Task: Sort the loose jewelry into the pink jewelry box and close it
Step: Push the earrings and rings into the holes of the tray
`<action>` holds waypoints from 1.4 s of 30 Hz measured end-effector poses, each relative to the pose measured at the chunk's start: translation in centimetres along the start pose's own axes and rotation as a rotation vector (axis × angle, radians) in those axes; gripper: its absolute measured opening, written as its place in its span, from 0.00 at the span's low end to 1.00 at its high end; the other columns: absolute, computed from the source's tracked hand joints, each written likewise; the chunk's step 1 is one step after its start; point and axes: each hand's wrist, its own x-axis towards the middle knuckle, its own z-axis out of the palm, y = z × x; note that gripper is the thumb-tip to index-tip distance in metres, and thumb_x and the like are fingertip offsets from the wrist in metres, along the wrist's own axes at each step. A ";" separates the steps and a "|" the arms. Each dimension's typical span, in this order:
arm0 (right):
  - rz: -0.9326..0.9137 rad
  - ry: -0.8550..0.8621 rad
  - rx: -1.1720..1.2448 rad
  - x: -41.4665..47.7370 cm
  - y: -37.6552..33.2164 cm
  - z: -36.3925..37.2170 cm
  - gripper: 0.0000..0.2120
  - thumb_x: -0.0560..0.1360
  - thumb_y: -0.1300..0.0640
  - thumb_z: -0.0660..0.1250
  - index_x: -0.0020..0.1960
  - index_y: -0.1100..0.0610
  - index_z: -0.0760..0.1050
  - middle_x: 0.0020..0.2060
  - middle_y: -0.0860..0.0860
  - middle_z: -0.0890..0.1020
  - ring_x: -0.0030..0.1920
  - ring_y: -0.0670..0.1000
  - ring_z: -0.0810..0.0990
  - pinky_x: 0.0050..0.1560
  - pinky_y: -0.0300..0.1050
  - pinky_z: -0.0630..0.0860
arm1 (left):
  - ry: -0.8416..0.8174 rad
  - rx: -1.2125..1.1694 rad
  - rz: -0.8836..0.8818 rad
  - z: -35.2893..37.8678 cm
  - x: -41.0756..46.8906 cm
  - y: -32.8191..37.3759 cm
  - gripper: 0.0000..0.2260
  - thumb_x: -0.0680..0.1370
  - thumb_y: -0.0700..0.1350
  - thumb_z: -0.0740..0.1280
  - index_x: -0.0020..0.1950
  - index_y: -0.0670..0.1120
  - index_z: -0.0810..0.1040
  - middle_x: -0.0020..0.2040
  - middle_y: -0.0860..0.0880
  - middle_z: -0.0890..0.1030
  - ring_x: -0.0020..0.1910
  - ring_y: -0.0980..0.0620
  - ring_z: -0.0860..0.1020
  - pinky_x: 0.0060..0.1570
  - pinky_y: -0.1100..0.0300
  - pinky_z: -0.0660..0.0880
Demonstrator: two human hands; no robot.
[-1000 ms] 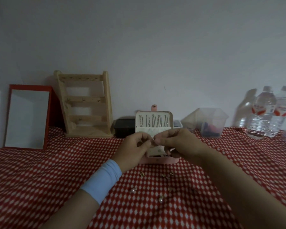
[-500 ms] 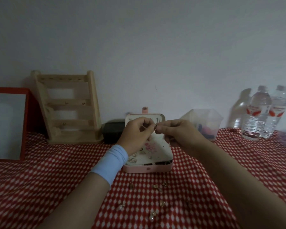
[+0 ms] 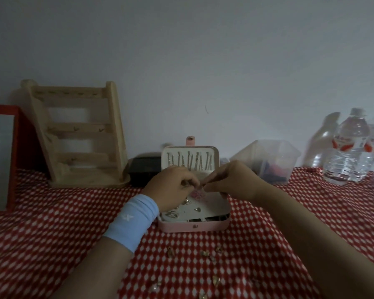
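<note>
The pink jewelry box (image 3: 193, 226) stands open on the red checked cloth, its lid (image 3: 190, 157) upright with several chains hanging inside. Earrings lie on its white insert (image 3: 212, 205). My left hand (image 3: 173, 188) and my right hand (image 3: 229, 181) meet fingertip to fingertip just above the insert, together pinching a small earring (image 3: 201, 187) that is mostly hidden by the fingers. Several loose earrings (image 3: 204, 253) lie scattered on the cloth in front of the box.
A wooden jewelry stand (image 3: 78, 134) leans at the back left beside a red-framed mirror (image 3: 0, 156). A black box (image 3: 145, 169) sits behind the pink one, a clear plastic tub (image 3: 272, 158) to its right, and water bottles (image 3: 350, 147) at far right.
Both hands, still pinching the small piece, have come down from in front of the lid to just above the box's white insert. The camera view shifted slightly.
</note>
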 end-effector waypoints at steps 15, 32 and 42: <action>-0.046 -0.086 -0.136 0.1 1.9 -0.9 0.11 0.75 0.59 0.73 0.43 0.43 0.85 0.42 0.39 0.86 0.45 0.38 0.84 0.52 0.36 0.81 | -0.114 0.090 0.056 0.7 -0.1 -0.7 0.07 0.76 0.53 0.70 0.51 0.63 0.84 0.50 0.63 0.75 0.54 0.61 0.67 0.58 0.63 0.65; -0.058 -0.112 -0.287 0.6 1.6 -0.7 0.06 0.73 0.55 0.76 0.47 0.45 0.86 0.39 0.36 0.83 0.43 0.36 0.82 0.47 0.30 0.79 | -0.106 0.103 0.061 0.7 -0.2 -0.3 0.06 0.76 0.52 0.70 0.50 0.62 0.84 0.46 0.63 0.75 0.52 0.61 0.69 0.57 0.62 0.68; -0.055 -0.121 -0.426 0.6 0.9 -0.6 0.06 0.75 0.54 0.74 0.50 0.46 0.86 0.36 0.34 0.80 0.39 0.34 0.80 0.41 0.24 0.75 | -0.087 0.086 0.057 0.7 -0.1 -0.1 0.03 0.75 0.51 0.71 0.46 0.59 0.85 0.46 0.63 0.75 0.52 0.60 0.73 0.59 0.56 0.72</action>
